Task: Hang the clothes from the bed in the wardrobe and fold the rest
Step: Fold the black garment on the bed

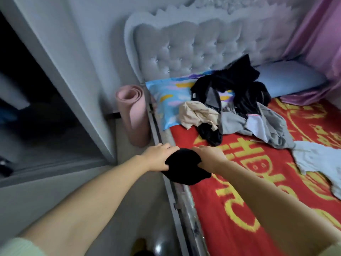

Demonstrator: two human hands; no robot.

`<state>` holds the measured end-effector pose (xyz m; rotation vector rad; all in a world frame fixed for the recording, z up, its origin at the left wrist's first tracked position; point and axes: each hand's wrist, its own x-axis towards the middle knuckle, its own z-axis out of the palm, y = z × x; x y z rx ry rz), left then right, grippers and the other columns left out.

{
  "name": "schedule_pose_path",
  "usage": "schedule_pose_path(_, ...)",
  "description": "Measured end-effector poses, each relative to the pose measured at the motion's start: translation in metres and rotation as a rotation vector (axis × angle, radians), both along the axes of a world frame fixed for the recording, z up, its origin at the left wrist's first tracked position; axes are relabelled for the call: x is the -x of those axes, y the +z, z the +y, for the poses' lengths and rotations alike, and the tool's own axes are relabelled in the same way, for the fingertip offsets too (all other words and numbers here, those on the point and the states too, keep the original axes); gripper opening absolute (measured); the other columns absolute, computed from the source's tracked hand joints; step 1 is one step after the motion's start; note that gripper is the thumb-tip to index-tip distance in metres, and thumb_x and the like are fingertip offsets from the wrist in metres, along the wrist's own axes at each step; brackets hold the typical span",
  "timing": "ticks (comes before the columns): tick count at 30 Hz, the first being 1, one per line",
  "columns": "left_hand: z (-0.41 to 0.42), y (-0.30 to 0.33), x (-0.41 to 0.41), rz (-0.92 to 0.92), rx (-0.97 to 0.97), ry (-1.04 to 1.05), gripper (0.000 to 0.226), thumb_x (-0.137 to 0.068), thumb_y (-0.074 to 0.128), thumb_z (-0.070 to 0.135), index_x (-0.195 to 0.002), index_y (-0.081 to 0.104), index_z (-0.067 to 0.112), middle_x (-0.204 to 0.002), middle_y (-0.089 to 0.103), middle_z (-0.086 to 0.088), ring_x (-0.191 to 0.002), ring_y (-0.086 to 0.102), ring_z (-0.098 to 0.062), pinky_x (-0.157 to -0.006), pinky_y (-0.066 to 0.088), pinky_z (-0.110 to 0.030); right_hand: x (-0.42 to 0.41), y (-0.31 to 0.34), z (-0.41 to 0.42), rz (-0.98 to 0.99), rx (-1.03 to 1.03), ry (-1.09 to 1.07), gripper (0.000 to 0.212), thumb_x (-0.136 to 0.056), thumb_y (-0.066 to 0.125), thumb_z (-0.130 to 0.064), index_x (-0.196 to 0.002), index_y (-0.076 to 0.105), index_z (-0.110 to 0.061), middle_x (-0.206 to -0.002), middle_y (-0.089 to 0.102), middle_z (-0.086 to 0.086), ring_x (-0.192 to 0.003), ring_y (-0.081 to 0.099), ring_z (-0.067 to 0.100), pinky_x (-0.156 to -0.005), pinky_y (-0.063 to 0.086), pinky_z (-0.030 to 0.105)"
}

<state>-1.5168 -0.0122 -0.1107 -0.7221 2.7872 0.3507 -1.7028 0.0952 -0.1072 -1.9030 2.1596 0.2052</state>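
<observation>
Two bare forearms reach out from pale sleeves, and between them sits a small black garment (186, 166), bunched into a compact bundle right at the near edge of the bed (239, 209). The left hand (158, 157) curls over its left side, thumb tucked under; the right hand (209, 157) grips the opposite side, fingers wrapped into the cloth. Both hold it together, most likely to keep a fold from springing apart (or to carry it off, hard to say). Below lies the red bedspread with big yellow characters. Further up, the unsorted pile (238, 108) waits: black pieces on top, a beige one, a grey one, and a white garment (317, 159) apart to the right. Beside the bed stands a rolled pink mat (132, 115). The open wardrobe (36, 89) gapes dark on the left. Plenty left to hang and fold, I'd judge.
</observation>
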Motion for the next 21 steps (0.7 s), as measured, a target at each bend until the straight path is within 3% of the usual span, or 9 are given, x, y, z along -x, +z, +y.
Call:
schedule_pose_path(6,-0.028,0.001,-0.177,0.008,-0.029,0.333,0.073,-0.077,0.061,0.023,-0.143,0.029,0.028,-0.127,0.045,-0.004,-0.118,0.047,-0.029,-0.091,0.044,-0.036,-0.152,-0.003,-0.094,-0.047,-0.016,0.321,0.040,-0.082,0.054,-0.028,-0.122,0.050,-0.027,-0.121,0.058,0.001,-0.110,0.058,0.028,-0.083,0.048,0.037)
schedule_pose_path(11,-0.049,0.001,-0.298,0.006,-0.045,0.490,0.072,-0.080,0.061,0.022,-0.144,0.029,0.026,-0.131,0.044,-0.006,-0.118,0.048,-0.029,-0.088,0.043,-0.035,-0.268,-0.015,-0.154,-0.052,-0.055,0.516,0.039,-0.082,0.055,-0.026,-0.121,0.050,-0.028,-0.117,0.061,0.001,-0.109,0.059,0.028,-0.079,0.047,0.034)
schedule_pose_path(14,-0.069,-0.006,-0.370,0.029,-0.083,0.582,0.073,-0.080,0.061,0.022,-0.145,0.028,0.028,-0.134,0.044,-0.003,-0.118,0.049,-0.027,-0.084,0.043,-0.032,-0.341,-0.020,-0.189,-0.069,-0.082,0.572,0.040,-0.081,0.055,-0.026,-0.121,0.050,-0.032,-0.116,0.062,-0.001,-0.108,0.059,0.027,-0.081,0.049,0.035)
schedule_pose_path(17,-0.094,-0.011,-0.434,0.024,-0.124,0.649,0.075,-0.079,0.061,0.021,-0.146,0.027,0.030,-0.136,0.043,-0.002,-0.120,0.048,-0.025,-0.088,0.047,-0.036,-0.409,-0.023,-0.219,-0.087,-0.112,0.585,0.037,-0.081,0.052,-0.025,-0.118,0.052,-0.032,-0.115,0.063,-0.001,-0.107,0.059,0.028,-0.086,0.051,0.041)
schedule_pose_path(21,-0.130,-0.012,-0.494,0.027,-0.140,0.663,0.073,-0.079,0.060,0.020,-0.145,0.029,0.027,-0.136,0.044,-0.003,-0.122,0.045,-0.025,-0.093,0.046,-0.039,-0.469,-0.021,-0.256,-0.094,-0.137,0.591,0.031,-0.082,0.051,-0.024,-0.112,0.053,-0.030,-0.110,0.063,0.000,-0.103,0.060,0.027,-0.083,0.052,0.041)
